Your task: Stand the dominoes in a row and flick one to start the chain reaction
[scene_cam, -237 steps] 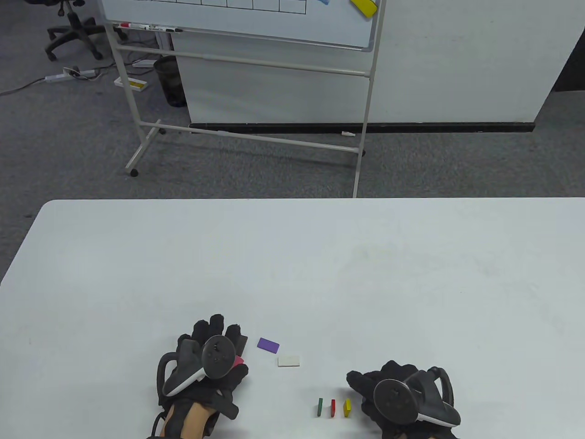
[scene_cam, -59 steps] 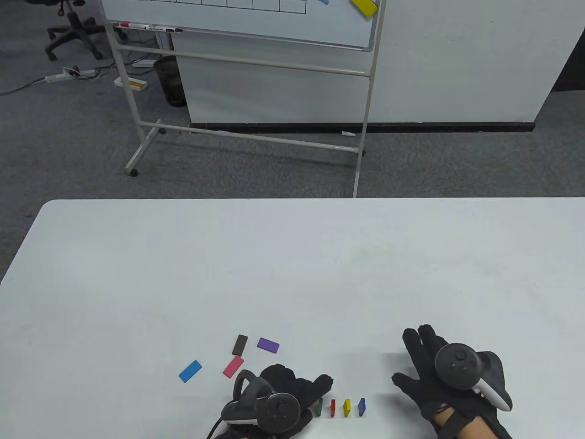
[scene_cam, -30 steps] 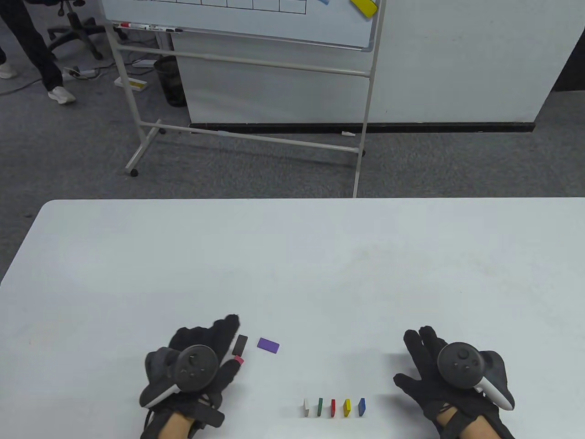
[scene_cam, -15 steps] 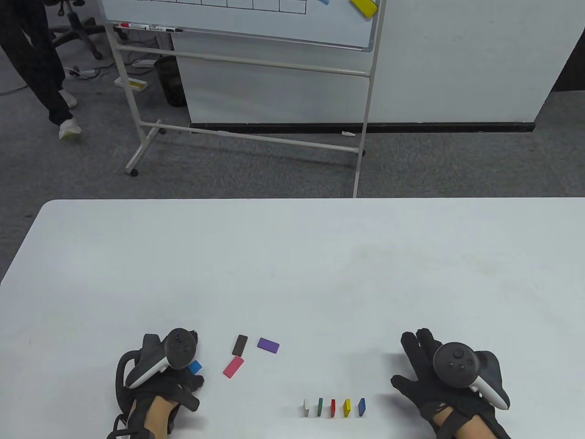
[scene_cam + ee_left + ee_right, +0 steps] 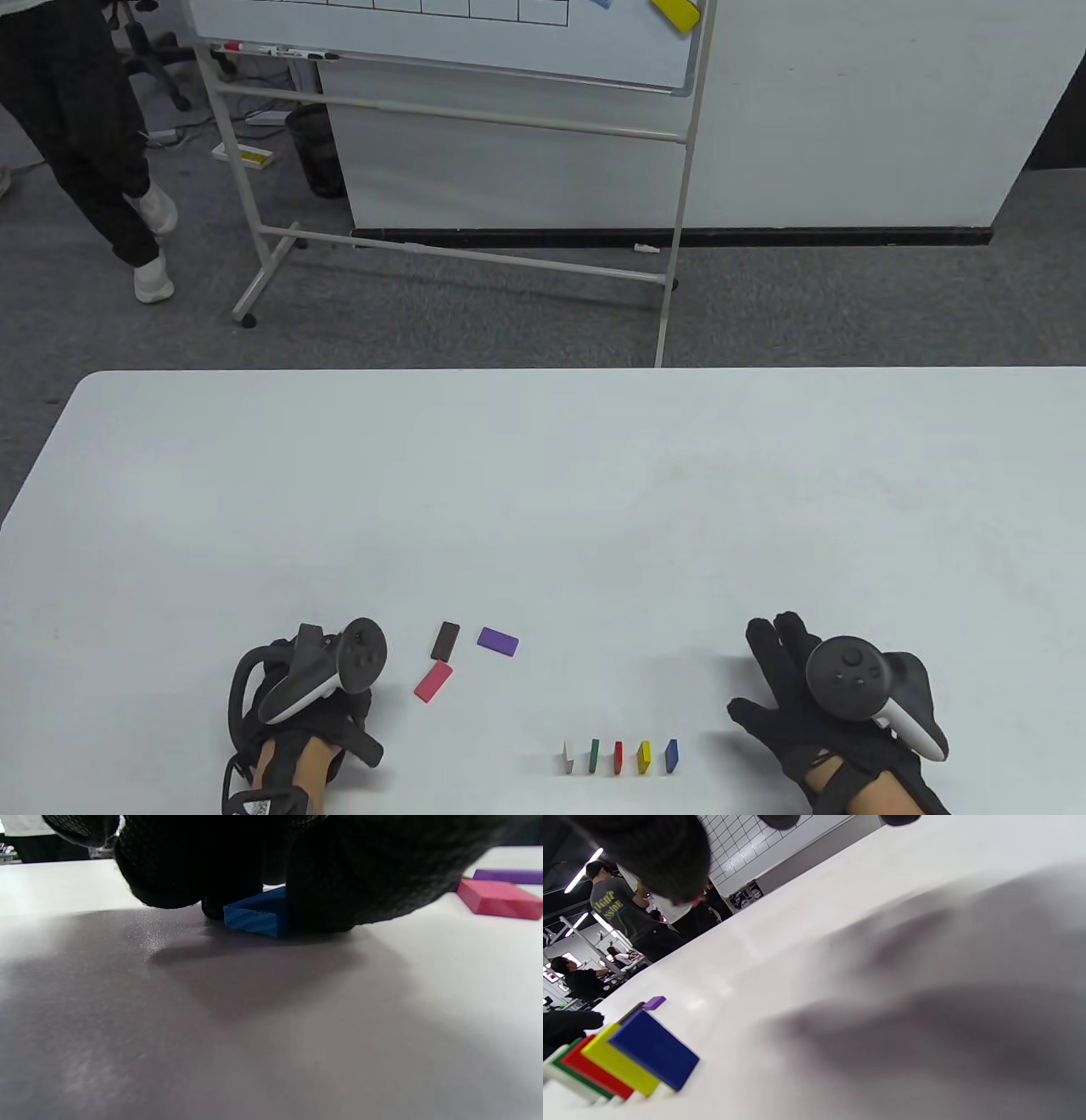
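Five dominoes stand in a row near the front edge: white (image 5: 567,756), green (image 5: 594,755), red (image 5: 618,757), yellow (image 5: 644,756) and dark blue (image 5: 671,755). Left of the row and further back, the pink (image 5: 433,680), brown (image 5: 445,640) and purple (image 5: 497,641) dominoes lie flat. My left hand (image 5: 344,689) covers a light blue domino (image 5: 258,914). In the left wrist view its fingers (image 5: 322,891) pinch that domino at the table surface. My right hand (image 5: 761,671) rests flat with spread fingers, to the right of the row and apart from it.
The white table (image 5: 543,492) stretches far back behind the dominoes. Beyond it on the carpet stand a whiteboard on a wheeled frame (image 5: 458,170) and a partition wall. A person's legs (image 5: 102,161) pass at the far left.
My left hand left the pink and brown dominoes, went left to the light blue one and now covers and pinches it. The right hand stays put. The person on the floor walked closer.
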Demonstrator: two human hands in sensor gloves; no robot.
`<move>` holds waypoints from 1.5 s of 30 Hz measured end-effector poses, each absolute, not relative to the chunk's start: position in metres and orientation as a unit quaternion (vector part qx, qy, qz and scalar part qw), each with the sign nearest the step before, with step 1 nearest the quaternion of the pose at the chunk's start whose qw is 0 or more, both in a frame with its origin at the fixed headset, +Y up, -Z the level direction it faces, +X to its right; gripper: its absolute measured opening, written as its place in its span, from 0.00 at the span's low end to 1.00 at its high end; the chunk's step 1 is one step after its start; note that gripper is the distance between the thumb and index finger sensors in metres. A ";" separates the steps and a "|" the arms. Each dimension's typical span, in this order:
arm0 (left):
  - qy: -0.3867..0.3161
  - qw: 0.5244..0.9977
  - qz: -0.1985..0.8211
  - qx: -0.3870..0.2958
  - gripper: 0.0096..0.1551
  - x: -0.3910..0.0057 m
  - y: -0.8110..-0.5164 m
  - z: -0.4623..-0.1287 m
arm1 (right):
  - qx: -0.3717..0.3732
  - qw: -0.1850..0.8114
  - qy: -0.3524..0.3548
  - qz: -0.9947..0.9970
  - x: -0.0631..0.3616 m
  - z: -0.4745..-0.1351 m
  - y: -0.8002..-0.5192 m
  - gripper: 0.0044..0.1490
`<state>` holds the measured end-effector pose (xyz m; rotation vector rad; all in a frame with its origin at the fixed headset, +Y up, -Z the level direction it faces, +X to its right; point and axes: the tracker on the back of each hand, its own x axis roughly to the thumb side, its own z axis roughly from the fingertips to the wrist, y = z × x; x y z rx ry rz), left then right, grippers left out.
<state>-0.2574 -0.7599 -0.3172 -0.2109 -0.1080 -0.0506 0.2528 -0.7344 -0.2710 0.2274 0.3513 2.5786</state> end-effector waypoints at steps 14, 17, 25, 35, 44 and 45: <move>-0.086 0.994 0.056 -0.038 0.42 -0.252 -0.739 -0.312 | 0.093 0.263 0.128 0.952 0.249 -0.270 -0.733 0.60; -0.095 0.993 0.070 -0.029 0.41 -0.248 -0.737 -0.310 | 0.091 0.265 0.128 0.951 0.251 -0.270 -0.733 0.60; -0.156 0.979 0.131 -0.028 0.30 -0.224 -0.725 -0.303 | 0.090 0.266 0.129 0.951 0.251 -0.270 -0.733 0.60; -0.264 0.949 0.170 -0.020 0.23 -0.178 -0.717 -0.283 | 0.088 0.268 0.132 0.950 0.253 -0.271 -0.734 0.60; -0.352 0.923 0.152 -0.038 0.35 -0.133 -0.734 -0.270 | 0.090 0.267 0.136 0.950 0.253 -0.271 -0.735 0.59; -0.360 0.920 0.149 -0.039 0.37 -0.130 -0.737 -0.270 | 0.089 0.268 0.138 0.949 0.253 -0.271 -0.735 0.59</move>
